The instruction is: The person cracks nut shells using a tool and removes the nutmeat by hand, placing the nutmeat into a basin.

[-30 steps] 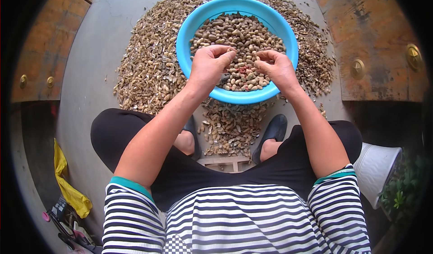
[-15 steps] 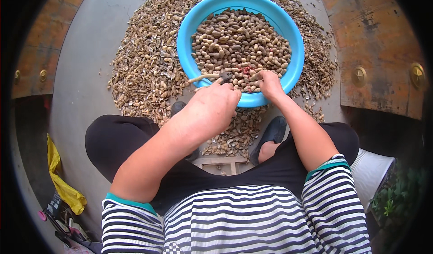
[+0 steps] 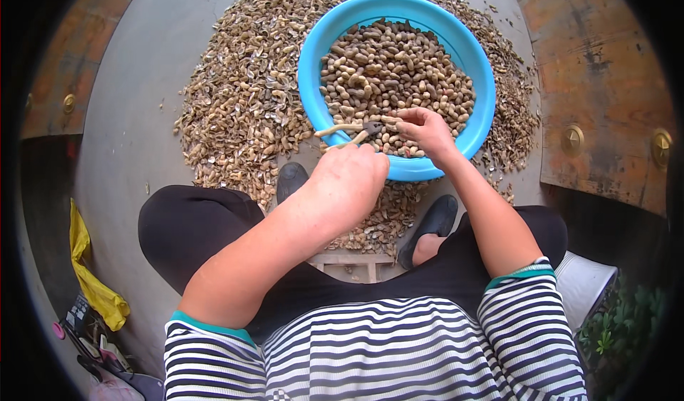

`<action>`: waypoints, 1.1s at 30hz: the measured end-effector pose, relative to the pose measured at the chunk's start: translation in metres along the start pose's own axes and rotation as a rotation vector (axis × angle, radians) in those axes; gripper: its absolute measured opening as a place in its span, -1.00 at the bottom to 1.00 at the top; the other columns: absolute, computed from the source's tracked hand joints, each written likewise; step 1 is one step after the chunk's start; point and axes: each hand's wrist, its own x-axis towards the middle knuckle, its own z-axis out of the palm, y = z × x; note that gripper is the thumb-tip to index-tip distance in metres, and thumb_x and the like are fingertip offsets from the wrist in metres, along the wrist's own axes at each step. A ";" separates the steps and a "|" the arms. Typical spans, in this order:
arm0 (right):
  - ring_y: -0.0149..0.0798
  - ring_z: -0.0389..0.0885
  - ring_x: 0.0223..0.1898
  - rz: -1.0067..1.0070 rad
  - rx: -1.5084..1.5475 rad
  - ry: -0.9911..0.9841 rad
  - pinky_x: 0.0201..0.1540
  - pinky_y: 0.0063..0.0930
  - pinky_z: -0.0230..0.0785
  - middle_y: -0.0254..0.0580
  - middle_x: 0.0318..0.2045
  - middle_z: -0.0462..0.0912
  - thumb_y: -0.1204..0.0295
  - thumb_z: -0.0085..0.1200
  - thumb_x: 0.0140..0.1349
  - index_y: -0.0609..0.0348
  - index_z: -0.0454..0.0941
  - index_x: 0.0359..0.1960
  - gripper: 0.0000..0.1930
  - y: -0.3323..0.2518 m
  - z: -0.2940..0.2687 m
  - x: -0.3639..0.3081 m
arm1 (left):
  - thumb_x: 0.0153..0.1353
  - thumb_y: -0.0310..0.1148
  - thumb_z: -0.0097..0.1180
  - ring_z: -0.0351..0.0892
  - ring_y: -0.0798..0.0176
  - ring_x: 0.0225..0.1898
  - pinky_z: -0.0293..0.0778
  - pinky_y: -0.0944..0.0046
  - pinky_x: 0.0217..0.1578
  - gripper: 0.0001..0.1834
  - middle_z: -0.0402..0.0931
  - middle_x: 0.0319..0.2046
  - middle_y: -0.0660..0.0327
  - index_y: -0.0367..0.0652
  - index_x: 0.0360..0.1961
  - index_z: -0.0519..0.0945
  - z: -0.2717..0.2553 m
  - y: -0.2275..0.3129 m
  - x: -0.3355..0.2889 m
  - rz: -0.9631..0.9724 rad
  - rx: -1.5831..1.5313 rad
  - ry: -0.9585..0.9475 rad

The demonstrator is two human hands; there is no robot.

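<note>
My left hand is closed around pliers with cream handles and dark jaws, above the near rim of a blue basin. Fingers of my right hand pinch a peanut by one end, its other end against or very close to the jaws. Unshelled peanuts fill much of the basin under both hands. A few reddish bits show among them near my right hand. The lower handle is partly hidden by my left hand.
Peanut shells lie heaped on the grey floor around the basin. My shoes flank the near shells, with a wooden frame between them. Wooden panels stand at both sides; a yellow bag lies left, a white bucket right.
My right hand has risen from the peanuts near the basin's front and now holds one at the pliers' jaws. The whole view has shifted slightly, so the basin sits further right and lower.
</note>
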 end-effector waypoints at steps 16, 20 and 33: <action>-0.39 0.51 -0.06 -0.252 0.735 -0.195 0.02 -0.50 0.36 -0.21 -0.13 0.56 0.49 0.14 0.15 0.32 0.42 -0.02 -0.65 -0.094 -0.026 -0.108 | 0.15 -0.45 0.14 0.52 0.38 -0.42 0.43 0.42 -0.33 -0.85 0.58 -0.44 0.20 -0.25 -0.26 0.61 -0.007 0.027 0.028 -0.079 -1.132 0.488; -0.35 0.51 -0.03 -0.147 0.932 -0.363 0.08 -0.44 0.37 -0.20 -0.10 0.53 0.38 0.12 0.21 0.29 0.40 0.02 -0.62 -0.098 -0.032 -0.120 | 0.19 -0.40 0.14 0.46 0.40 -0.14 0.39 0.39 -0.13 -0.82 0.50 -0.22 0.26 -0.25 -0.23 0.61 -0.005 0.032 0.030 0.087 -1.007 0.576; -0.45 0.50 -0.05 -0.102 0.931 -0.500 0.06 -0.52 0.40 -0.30 -0.09 0.53 0.30 0.11 0.22 0.25 0.41 0.05 -0.58 -0.107 -0.045 -0.128 | 0.28 -0.25 0.04 0.45 0.35 -0.06 0.35 0.34 0.00 -0.69 0.47 -0.09 0.21 -0.28 -0.13 0.58 -0.010 0.041 0.034 0.182 -1.061 0.471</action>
